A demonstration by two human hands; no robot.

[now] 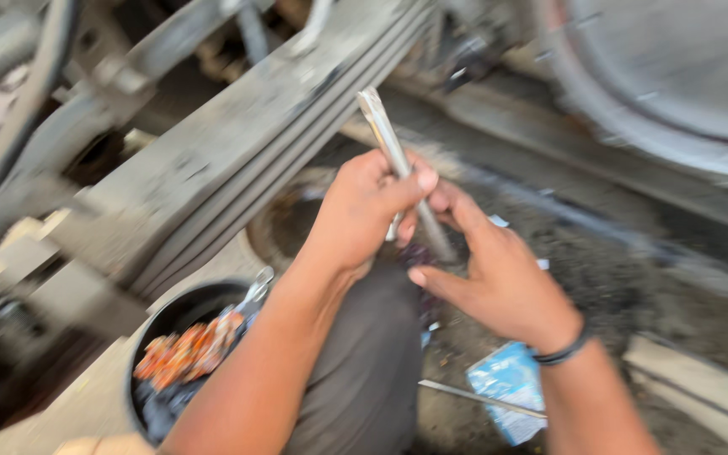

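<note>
The left hand grips the metal rod, fingers closed around it; right hand fingers touch its lower end, half-curled.

A vehicle repair spot, seen from low down beside the underside of a heavy truck or similar vehicle. A stack of long, flat, grey steel leaf springs runs diagonally across the view, coated in dust and grime, with dark frame parts and hoses behind it. At upper right curves the edge of a large tyre. The ground is dirty, oil-stained earth and grit. A round black tub holding orange-stained scraps and a metal tool sits on the ground, and a torn blue packet lies in the dirt.
</note>
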